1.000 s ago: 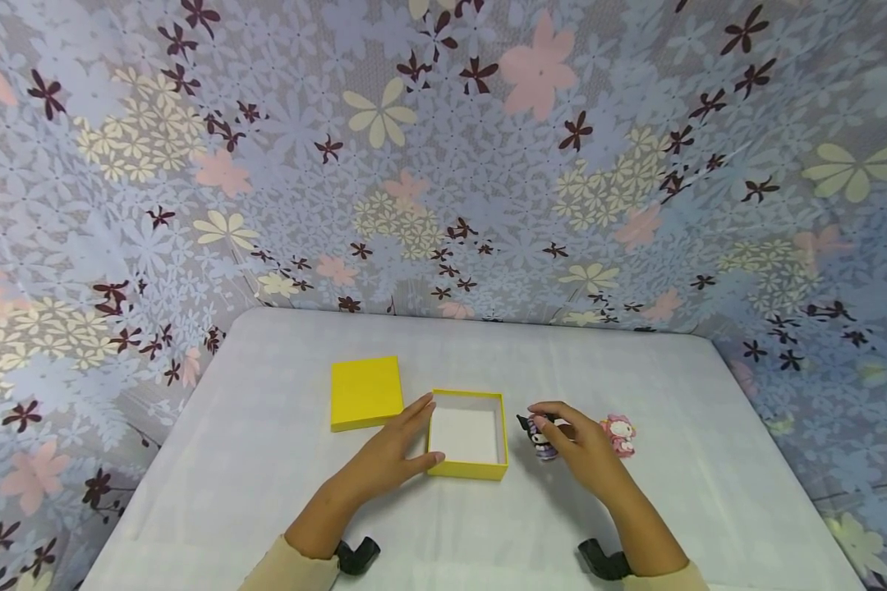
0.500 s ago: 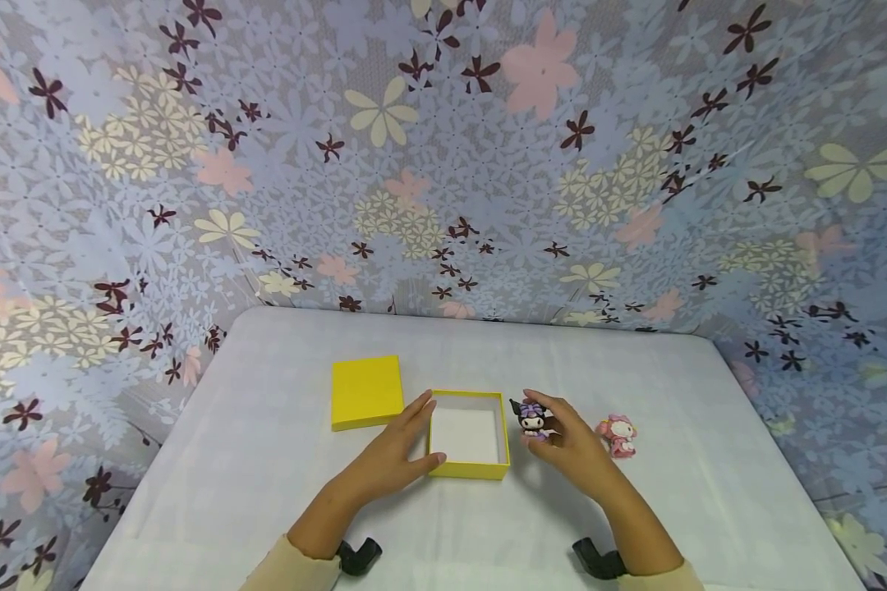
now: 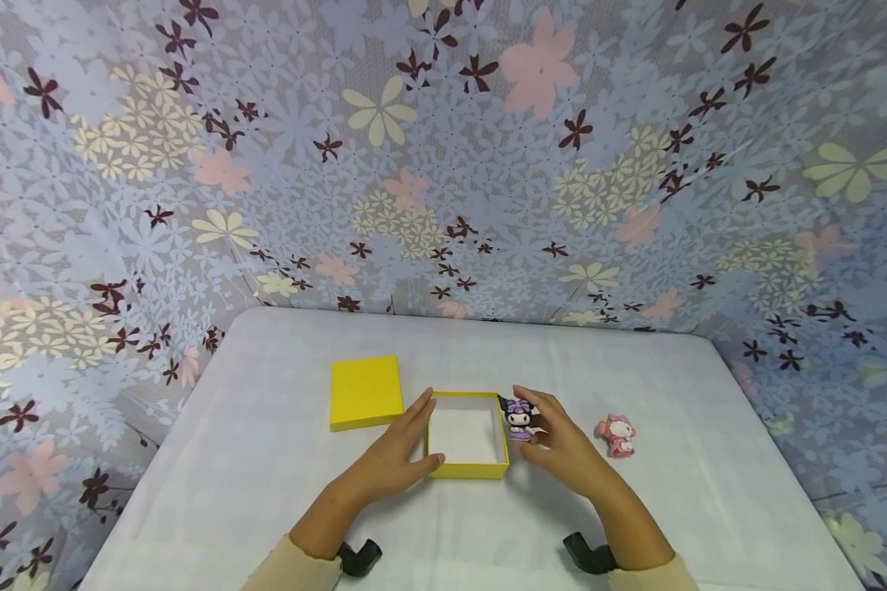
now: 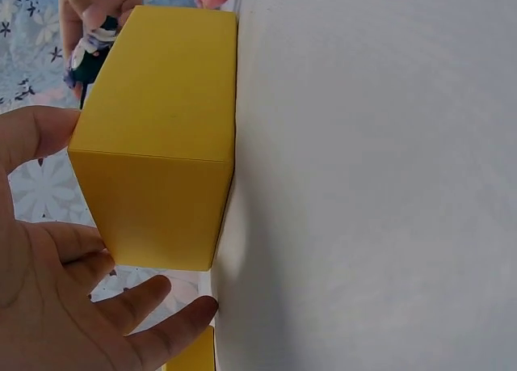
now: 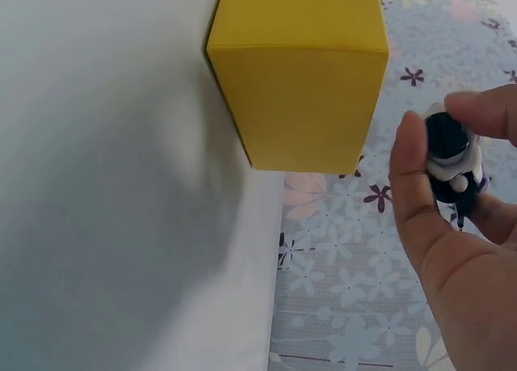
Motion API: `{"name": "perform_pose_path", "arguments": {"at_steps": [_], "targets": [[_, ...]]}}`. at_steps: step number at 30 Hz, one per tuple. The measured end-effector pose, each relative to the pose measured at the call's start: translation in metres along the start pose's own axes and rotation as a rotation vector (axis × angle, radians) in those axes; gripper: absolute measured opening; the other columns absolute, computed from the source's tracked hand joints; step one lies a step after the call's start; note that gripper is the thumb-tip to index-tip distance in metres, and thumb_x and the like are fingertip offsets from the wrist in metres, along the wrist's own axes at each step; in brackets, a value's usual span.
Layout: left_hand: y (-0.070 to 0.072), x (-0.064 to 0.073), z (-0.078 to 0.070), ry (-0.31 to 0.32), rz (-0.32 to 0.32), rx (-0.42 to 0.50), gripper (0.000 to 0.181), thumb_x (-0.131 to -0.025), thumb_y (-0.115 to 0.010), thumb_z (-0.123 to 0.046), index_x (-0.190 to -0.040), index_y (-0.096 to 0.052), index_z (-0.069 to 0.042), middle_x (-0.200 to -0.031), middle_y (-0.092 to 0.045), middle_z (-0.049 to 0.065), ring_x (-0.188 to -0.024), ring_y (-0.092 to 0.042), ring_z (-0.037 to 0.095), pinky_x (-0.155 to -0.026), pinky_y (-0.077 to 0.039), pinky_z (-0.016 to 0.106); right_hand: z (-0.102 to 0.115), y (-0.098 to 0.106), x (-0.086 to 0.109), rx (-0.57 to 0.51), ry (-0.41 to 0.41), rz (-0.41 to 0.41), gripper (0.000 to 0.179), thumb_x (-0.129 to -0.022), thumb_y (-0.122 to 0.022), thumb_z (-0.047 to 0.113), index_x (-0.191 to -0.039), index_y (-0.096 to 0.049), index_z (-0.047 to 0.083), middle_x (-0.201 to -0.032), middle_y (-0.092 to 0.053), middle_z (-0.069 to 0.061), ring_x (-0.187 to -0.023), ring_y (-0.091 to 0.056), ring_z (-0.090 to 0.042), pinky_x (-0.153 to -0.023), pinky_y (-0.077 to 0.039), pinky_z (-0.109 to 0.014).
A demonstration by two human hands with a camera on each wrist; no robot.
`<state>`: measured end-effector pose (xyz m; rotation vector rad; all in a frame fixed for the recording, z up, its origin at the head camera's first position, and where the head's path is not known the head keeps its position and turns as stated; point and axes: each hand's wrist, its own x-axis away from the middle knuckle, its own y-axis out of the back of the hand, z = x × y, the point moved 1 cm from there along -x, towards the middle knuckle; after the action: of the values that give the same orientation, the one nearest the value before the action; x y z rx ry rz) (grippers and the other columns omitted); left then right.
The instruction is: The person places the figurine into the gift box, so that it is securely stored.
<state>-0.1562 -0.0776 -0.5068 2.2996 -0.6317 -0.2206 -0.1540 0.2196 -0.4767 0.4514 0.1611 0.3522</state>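
Note:
My right hand [image 3: 562,443] pinches a small figurine [image 3: 519,419] with a black hood and purple bow, upright and raised at the right wall of the yellow box base [image 3: 467,470]. In the right wrist view, thumb and fingers hold the figurine [image 5: 449,157] beside the box [image 5: 303,104]. My left hand [image 3: 384,460] rests against the base's left side, thumb near the front corner and fingertips near the back corner. Its fingers are spread and fairly straight in the left wrist view. The base lies open side up, with a white interior.
A yellow lid [image 3: 366,392] lies on the white table [image 3: 266,460], left of the base. A pink figurine [image 3: 618,436] stands to the right of my right hand. Flowered fabric [image 3: 443,164] hangs behind the table.
My right hand has lifted the black-hooded figurine and carried it left to the base's right wall. The figurine has turned more upright. My left hand and the base have hardly moved.

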Motion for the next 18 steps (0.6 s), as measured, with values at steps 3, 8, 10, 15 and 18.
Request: {"name": "perform_pose_path", "arguments": {"at_steps": [3,8,10,15,18], "targets": [[0.0,0.001,0.0,0.01,0.006,0.018,0.086,-0.098,-0.059,-0.046,-0.164,-0.01,-0.021,-0.172,0.001,-0.013,-0.159,-0.011,0.021,-0.127,-0.024,0.054,0.001,-0.002,-0.003,-0.001,-0.008,-0.01,0.076,-0.088,-0.074,0.001,-0.153,-0.041,0.024,-0.155,-0.036,-0.011,-0.108,-0.059,-0.023,-0.083,-0.056,-0.02],[0.001,0.001,-0.001,0.012,0.016,0.055,0.087,-0.098,-0.059,-0.046,-0.165,-0.009,-0.02,-0.172,0.003,-0.014,-0.159,-0.01,0.019,-0.127,-0.023,0.053,0.003,-0.005,-0.008,-0.012,-0.015,-0.046,0.068,-0.086,-0.081,0.01,-0.145,-0.048,0.022,-0.149,-0.042,-0.008,-0.101,-0.061,-0.021,-0.081,-0.059,-0.021],[0.001,0.001,-0.001,0.01,0.016,0.063,0.088,-0.098,-0.06,-0.045,-0.165,-0.009,-0.02,-0.172,0.003,-0.014,-0.159,-0.009,0.019,-0.127,-0.022,0.053,0.005,-0.006,-0.009,-0.02,-0.023,-0.054,0.066,-0.085,-0.082,0.013,-0.142,-0.05,0.021,-0.142,-0.046,-0.009,-0.1,-0.061,-0.021,-0.08,-0.059,-0.022],[0.0,0.0,0.0,0.016,0.013,0.064,0.089,-0.097,-0.06,-0.046,-0.165,-0.008,-0.02,-0.171,0.005,-0.016,-0.159,-0.009,0.018,-0.127,-0.022,0.052,0.009,-0.01,-0.012,-0.034,-0.049,-0.05,0.066,-0.084,-0.083,0.017,-0.14,-0.049,0.018,-0.126,-0.053,-0.013,-0.096,-0.062,-0.02,-0.077,-0.059,-0.025],[-0.001,0.0,0.001,0.014,0.008,0.062,0.09,-0.097,-0.06,-0.048,-0.165,-0.008,-0.019,-0.17,0.006,-0.018,-0.159,-0.01,0.018,-0.127,-0.024,0.052,0.009,-0.013,-0.013,-0.036,-0.064,-0.035,0.069,-0.084,-0.083,0.018,-0.142,-0.046,0.018,-0.125,-0.055,-0.015,-0.093,-0.062,-0.02,-0.075,-0.059,-0.026]]}}
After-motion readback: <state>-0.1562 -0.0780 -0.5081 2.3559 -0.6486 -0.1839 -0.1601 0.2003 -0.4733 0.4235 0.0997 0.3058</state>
